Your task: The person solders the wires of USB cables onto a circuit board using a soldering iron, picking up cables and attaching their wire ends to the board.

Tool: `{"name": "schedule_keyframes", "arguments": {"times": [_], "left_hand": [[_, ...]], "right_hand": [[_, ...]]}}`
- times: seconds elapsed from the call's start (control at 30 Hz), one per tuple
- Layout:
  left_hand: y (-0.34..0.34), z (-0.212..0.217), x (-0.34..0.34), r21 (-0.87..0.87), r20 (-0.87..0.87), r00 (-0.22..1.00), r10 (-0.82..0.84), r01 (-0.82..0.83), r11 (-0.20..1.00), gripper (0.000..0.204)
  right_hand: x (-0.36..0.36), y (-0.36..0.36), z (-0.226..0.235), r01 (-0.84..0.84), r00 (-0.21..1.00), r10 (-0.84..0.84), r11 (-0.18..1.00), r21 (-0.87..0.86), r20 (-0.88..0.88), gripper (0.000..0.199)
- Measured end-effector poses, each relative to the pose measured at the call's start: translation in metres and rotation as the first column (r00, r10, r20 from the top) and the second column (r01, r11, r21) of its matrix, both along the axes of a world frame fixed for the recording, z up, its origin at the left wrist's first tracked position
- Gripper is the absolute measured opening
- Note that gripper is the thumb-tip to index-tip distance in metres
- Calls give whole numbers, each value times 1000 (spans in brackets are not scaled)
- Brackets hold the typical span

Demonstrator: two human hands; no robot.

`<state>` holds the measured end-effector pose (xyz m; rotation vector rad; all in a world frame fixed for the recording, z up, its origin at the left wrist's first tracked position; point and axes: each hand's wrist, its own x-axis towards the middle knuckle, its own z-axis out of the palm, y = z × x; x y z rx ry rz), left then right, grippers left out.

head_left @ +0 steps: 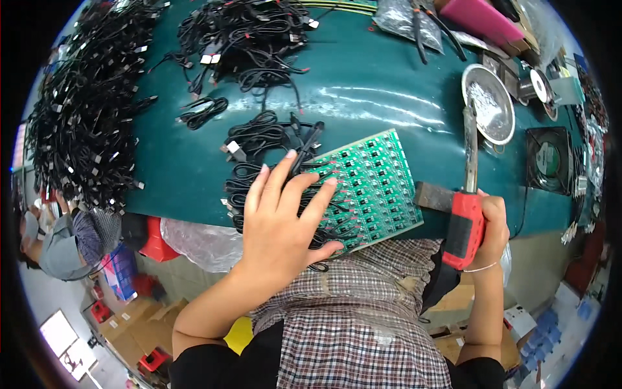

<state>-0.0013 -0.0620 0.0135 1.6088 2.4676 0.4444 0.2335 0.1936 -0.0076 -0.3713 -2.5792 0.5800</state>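
Soldering appeared in hand: head view showed the left hand spread flat, pinning thin black cables onto the green rectangular circuit panel. At three o'clock, the right hand gripped the red-handled soldering iron; next, its tip needs steady placement.

Big heap of black cables on the left of the green bench, another bundle up top. Round metal dish and small black fan at right, pink box near the far edge.
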Motion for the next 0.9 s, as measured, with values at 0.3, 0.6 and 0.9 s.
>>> {"name": "schedule_keyframes", "arguments": {"times": [0.3,0.6,0.9], "left_hand": [[-8,-1,-3,85,96,995,4,-12,996,92],[-19,8,-48,550,536,822,189,-511,661,27],[28,3,-62,178,151,963,222,-247,953,46]], "right_hand": [[5,-9,-8,48,998,-49,998,-40,-31,47],[-4,-17,0,67,995,-70,997,42,72,47],[-5,-21,1,84,992,-89,995,60,90,45]]}}
